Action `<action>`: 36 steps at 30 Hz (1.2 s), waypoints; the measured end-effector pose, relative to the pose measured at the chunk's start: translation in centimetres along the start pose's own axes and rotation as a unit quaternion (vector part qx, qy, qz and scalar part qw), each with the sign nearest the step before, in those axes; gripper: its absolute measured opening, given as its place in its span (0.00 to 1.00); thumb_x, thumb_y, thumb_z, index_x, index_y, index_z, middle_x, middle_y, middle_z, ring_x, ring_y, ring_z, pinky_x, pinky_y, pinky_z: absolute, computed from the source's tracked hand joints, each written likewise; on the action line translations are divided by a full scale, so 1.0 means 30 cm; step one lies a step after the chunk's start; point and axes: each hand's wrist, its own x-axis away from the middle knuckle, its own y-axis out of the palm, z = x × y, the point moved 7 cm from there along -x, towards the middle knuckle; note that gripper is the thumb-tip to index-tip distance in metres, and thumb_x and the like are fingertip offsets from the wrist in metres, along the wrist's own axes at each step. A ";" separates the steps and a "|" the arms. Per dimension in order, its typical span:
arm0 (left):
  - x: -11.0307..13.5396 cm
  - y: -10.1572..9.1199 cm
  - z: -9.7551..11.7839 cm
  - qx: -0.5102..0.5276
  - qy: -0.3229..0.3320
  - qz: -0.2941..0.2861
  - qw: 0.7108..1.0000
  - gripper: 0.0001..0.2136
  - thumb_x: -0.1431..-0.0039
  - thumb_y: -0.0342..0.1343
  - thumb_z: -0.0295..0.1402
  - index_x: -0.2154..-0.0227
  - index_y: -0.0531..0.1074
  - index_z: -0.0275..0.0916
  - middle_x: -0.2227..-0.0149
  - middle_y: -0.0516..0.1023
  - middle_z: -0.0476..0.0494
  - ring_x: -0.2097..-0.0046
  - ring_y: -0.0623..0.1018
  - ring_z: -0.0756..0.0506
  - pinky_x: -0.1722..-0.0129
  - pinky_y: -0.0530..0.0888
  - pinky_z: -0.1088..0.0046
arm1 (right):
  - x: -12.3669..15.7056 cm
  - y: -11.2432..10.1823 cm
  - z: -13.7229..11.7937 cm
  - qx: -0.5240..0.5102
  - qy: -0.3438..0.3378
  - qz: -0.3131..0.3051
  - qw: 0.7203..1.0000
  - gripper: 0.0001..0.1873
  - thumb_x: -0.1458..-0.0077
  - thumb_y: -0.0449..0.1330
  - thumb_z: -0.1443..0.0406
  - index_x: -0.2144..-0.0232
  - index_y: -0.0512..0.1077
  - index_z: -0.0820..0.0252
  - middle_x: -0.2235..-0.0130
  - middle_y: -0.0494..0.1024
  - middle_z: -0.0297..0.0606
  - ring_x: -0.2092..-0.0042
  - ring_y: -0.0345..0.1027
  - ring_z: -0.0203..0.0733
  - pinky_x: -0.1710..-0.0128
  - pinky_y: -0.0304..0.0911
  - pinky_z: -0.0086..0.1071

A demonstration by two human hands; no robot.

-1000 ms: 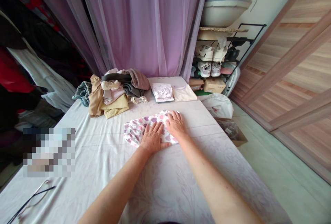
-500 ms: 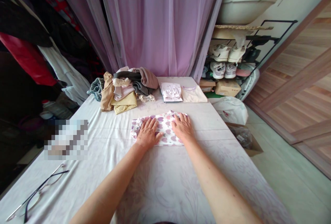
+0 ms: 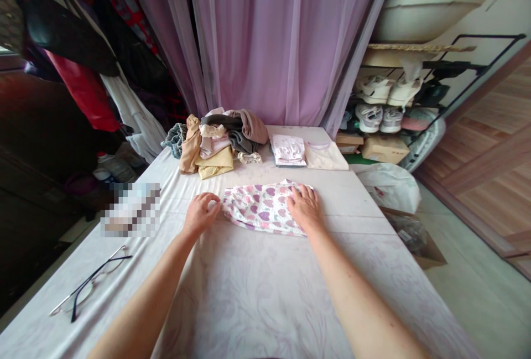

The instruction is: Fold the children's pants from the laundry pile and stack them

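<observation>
A white garment with purple and pink hearts (image 3: 264,212), which looks like folded child's trousers, lies on the cloth-covered table (image 3: 265,287). Across its right end rests my right hand (image 3: 306,207), palm down and fingers stretched out. My left hand (image 3: 201,214) is just left of the narrow, gathered end, its fingers bent and the thumb apart from them. I see nothing held in it. Farther back sit a folded pale printed garment (image 3: 287,149) and a folded cream top (image 3: 327,156), side by side.
A heap of crumpled clothes (image 3: 243,129) stands at the back left of the table. Eyeglasses (image 3: 89,281) and a blurred-out item (image 3: 130,209) lie on the left. A purple curtain (image 3: 265,43) hangs behind; a shoe rack (image 3: 456,66) is at right.
My left hand has lifted off the heart-print garment and moved left beyond its end. My right hand stays on it. The view has shifted left, so things appear farther right.
</observation>
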 end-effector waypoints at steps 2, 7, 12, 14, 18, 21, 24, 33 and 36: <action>0.013 0.018 -0.001 0.023 0.025 -0.045 0.998 0.10 0.44 0.51 0.39 0.68 0.76 0.42 0.59 0.81 0.44 0.55 0.78 0.42 0.49 0.72 0.63 | -0.001 0.009 0.004 0.001 -0.001 0.002 1.000 0.24 0.38 0.49 0.58 0.44 0.69 0.61 0.42 0.68 0.49 0.41 0.56 0.52 0.39 0.47 0.44; 0.035 0.059 0.032 0.064 0.061 -0.071 0.994 0.12 0.43 0.55 0.45 0.64 0.77 0.44 0.55 0.80 0.45 0.51 0.77 0.42 0.46 0.69 0.62 | -0.001 0.022 0.009 0.016 -0.008 0.010 1.000 0.24 0.38 0.48 0.57 0.44 0.69 0.60 0.42 0.69 0.49 0.41 0.57 0.52 0.39 0.47 0.45; 0.046 0.071 0.058 -0.001 0.050 -0.072 0.996 0.15 0.45 0.57 0.49 0.63 0.77 0.44 0.53 0.79 0.43 0.49 0.75 0.39 0.46 0.67 0.56 | 0.000 0.020 0.007 0.025 -0.001 0.002 1.000 0.25 0.38 0.49 0.57 0.44 0.69 0.61 0.42 0.69 0.49 0.41 0.57 0.53 0.39 0.48 0.44; 0.050 0.074 0.071 -0.027 0.040 -0.067 0.997 0.16 0.45 0.57 0.49 0.64 0.77 0.42 0.52 0.79 0.42 0.48 0.74 0.37 0.46 0.66 0.54 | -0.001 0.018 0.005 0.027 0.001 0.000 1.000 0.25 0.38 0.49 0.57 0.44 0.69 0.61 0.42 0.69 0.48 0.41 0.57 0.52 0.39 0.48 0.44; 0.055 0.082 0.086 -0.041 0.011 -0.047 0.998 0.14 0.45 0.57 0.46 0.66 0.76 0.41 0.50 0.78 0.41 0.46 0.73 0.36 0.45 0.66 0.54 | 0.000 0.013 0.003 0.026 -0.002 0.000 1.000 0.25 0.38 0.48 0.57 0.44 0.69 0.60 0.42 0.69 0.48 0.41 0.57 0.52 0.39 0.47 0.44; 0.049 0.088 0.077 -0.018 0.004 -0.055 0.998 0.11 0.45 0.57 0.43 0.70 0.76 0.41 0.51 0.78 0.42 0.47 0.74 0.37 0.45 0.66 0.57 | 0.000 0.014 0.004 0.023 -0.002 0.000 1.000 0.25 0.38 0.48 0.58 0.44 0.69 0.60 0.42 0.69 0.48 0.41 0.57 0.51 0.40 0.47 0.44; 0.033 0.074 0.043 0.031 -0.004 -0.062 0.998 0.12 0.43 0.55 0.43 0.72 0.75 0.40 0.52 0.79 0.42 0.49 0.76 0.40 0.46 0.68 0.62 | 0.000 0.017 0.005 0.022 0.002 -0.006 1.000 0.24 0.38 0.49 0.58 0.44 0.69 0.59 0.41 0.68 0.47 0.41 0.56 0.51 0.39 0.47 0.43; 0.048 0.072 0.018 -0.028 -0.037 -0.046 0.998 0.11 0.44 0.58 0.41 0.61 0.75 0.42 0.45 0.74 0.40 0.40 0.69 0.36 0.40 0.61 0.51 | 0.000 0.011 0.006 0.015 0.012 -0.021 1.000 0.25 0.37 0.48 0.57 0.43 0.68 0.58 0.40 0.68 0.45 0.40 0.56 0.50 0.39 0.46 0.42; 0.065 0.071 0.051 -0.025 -0.032 0.000 0.999 0.23 0.44 0.58 0.36 0.45 0.66 0.42 0.41 0.70 0.38 0.39 0.68 0.37 0.39 0.60 0.49 | 0.001 0.008 0.005 0.012 0.013 -0.016 1.000 0.25 0.37 0.48 0.57 0.43 0.69 0.58 0.40 0.68 0.45 0.41 0.56 0.50 0.39 0.46 0.42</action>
